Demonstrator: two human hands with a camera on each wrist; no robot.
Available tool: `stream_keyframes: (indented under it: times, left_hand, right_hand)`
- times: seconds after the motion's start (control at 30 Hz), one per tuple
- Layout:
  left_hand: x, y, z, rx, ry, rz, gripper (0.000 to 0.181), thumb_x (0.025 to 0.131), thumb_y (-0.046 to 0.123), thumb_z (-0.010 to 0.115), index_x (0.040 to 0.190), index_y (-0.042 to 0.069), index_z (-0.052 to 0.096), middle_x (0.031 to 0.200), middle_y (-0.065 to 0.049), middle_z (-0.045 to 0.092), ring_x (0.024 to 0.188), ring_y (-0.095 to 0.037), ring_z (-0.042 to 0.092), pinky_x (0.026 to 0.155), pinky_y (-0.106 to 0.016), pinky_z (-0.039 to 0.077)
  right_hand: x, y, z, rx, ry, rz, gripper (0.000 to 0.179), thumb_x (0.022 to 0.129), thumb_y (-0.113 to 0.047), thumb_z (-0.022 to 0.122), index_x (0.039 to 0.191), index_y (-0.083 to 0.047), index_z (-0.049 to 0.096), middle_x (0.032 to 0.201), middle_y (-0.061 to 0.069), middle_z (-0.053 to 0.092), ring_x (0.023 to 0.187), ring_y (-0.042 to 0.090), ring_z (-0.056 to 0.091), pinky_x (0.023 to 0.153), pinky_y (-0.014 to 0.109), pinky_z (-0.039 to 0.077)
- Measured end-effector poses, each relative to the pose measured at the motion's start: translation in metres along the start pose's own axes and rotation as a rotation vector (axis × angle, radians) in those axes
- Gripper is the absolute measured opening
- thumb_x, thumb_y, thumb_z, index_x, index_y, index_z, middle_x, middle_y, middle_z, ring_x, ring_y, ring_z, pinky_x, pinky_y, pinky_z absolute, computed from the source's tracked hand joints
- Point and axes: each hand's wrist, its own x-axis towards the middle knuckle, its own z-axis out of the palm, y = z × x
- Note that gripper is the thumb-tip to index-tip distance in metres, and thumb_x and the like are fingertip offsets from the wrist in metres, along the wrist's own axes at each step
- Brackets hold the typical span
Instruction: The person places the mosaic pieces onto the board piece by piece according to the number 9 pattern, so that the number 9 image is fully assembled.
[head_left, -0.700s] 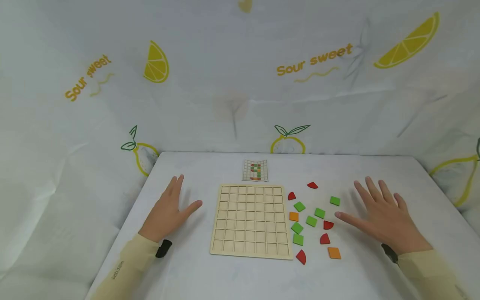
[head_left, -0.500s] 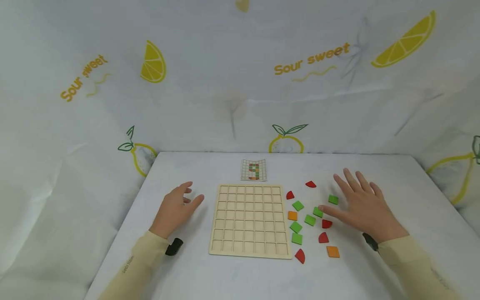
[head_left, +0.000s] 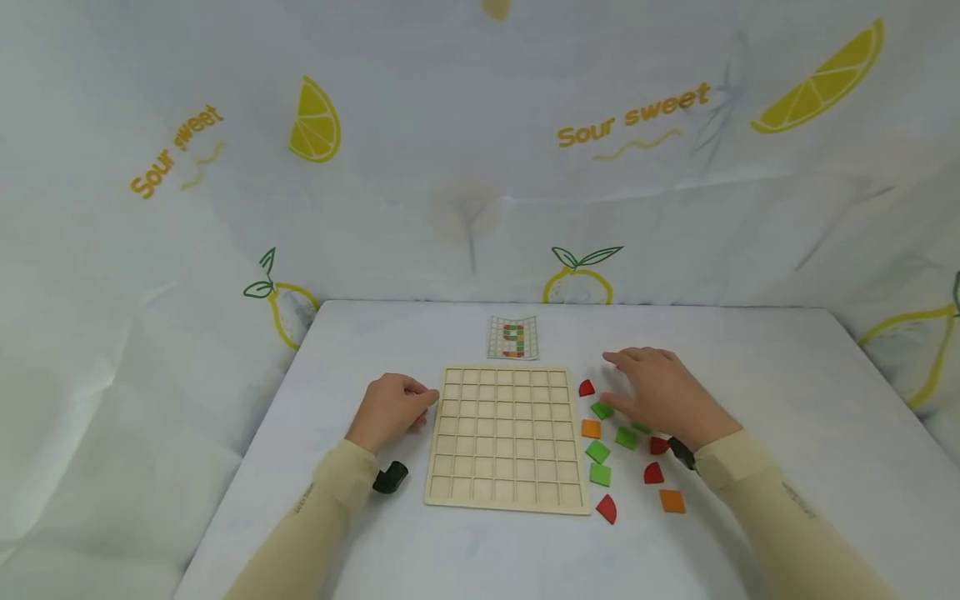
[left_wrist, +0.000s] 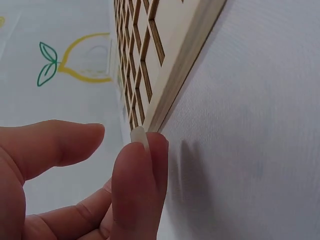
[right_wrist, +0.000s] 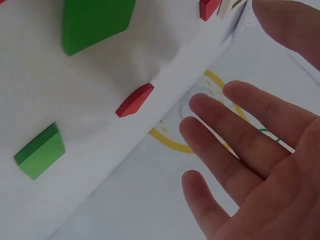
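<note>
My left hand point(head_left: 392, 410) is beside the left edge of a pale wooden grid board point(head_left: 510, 437), fingers loosely bent. In the left wrist view, its fingertips lie close to the side of the board point(left_wrist: 172, 75); whether they touch it, I cannot tell. Nothing shows in that hand. My right hand point(head_left: 667, 396) hovers over the loose pieces right of the board and hides some of them. The right wrist view shows its fingers spread and relaxed, above a green square tile point(right_wrist: 42, 152) and a red quarter-round piece point(right_wrist: 135, 100).
Behind the board lies a small pattern card point(head_left: 513, 338) with a coloured figure on a grid. Green squares, orange squares point(head_left: 672, 501) and red quarter-rounds point(head_left: 607, 508) are scattered right of the board. A white cloth printed with lemons hangs behind the white table point(head_left: 487, 554).
Both hands have moved inward. The left came right to the board's edge, its fingers bending. The right swept left over the loose pieces. The board and visible pieces appear to stay put.
</note>
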Motion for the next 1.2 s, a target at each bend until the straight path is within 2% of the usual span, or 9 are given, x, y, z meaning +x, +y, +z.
stream_keyframes:
  times: [0.27,0.57,0.8,1.03,1.2]
  left_hand:
    - [0.002,0.002,0.009,-0.048,-0.054,-0.038,0.015,0.096,0.025,0.078,0.102,0.011,0.079,0.074,-0.002,0.074,0.068,-0.014,0.070,0.067,-0.026,0.055]
    - [0.006,-0.002,0.012,-0.072,-0.072,-0.044,0.015,0.095,0.021,0.080,0.105,0.009,0.079,0.082,-0.003,0.078,0.068,-0.012,0.073,0.066,-0.026,0.060]
    - [0.008,-0.005,0.009,-0.102,-0.091,-0.050,0.018,0.093,0.022,0.083,0.105,0.010,0.077,0.083,-0.002,0.079,0.067,-0.013,0.075,0.067,-0.027,0.061]
    - [0.010,-0.003,0.009,-0.107,-0.098,-0.062,0.015,0.094,0.021,0.081,0.103,0.010,0.077,0.083,-0.003,0.078,0.067,-0.013,0.074,0.066,-0.026,0.061]
    - [0.012,-0.003,0.008,-0.098,-0.107,-0.070,0.015,0.094,0.022,0.081,0.102,0.011,0.077,0.082,-0.003,0.078,0.067,-0.012,0.074,0.066,-0.025,0.060]
  right_hand:
    - [0.026,-0.011,0.008,0.023,-0.042,-0.059,0.038,0.097,-0.023,0.080,0.130,-0.006,0.077,0.127,0.012,0.074,0.123,0.036,0.065,0.117,0.063,0.046]
    - [0.040,-0.013,0.014,-0.009,-0.076,-0.092,0.028,0.094,-0.018,0.081,0.121,-0.009,0.081,0.114,0.006,0.076,0.108,0.028,0.067,0.111,0.061,0.050]
    - [0.045,-0.012,0.018,0.003,-0.094,-0.111,0.018,0.093,-0.013,0.079,0.110,-0.013,0.084,0.099,-0.001,0.071,0.090,0.018,0.060,0.108,0.058,0.052]
    - [0.048,-0.010,0.016,-0.013,-0.110,-0.111,0.013,0.093,-0.017,0.081,0.106,-0.016,0.084,0.098,-0.004,0.073,0.092,0.018,0.062,0.111,0.061,0.049]
    - [0.049,-0.015,0.011,0.028,-0.110,-0.078,0.013,0.094,-0.019,0.081,0.106,-0.015,0.082,0.103,-0.002,0.077,0.104,0.025,0.068,0.119,0.064,0.041]
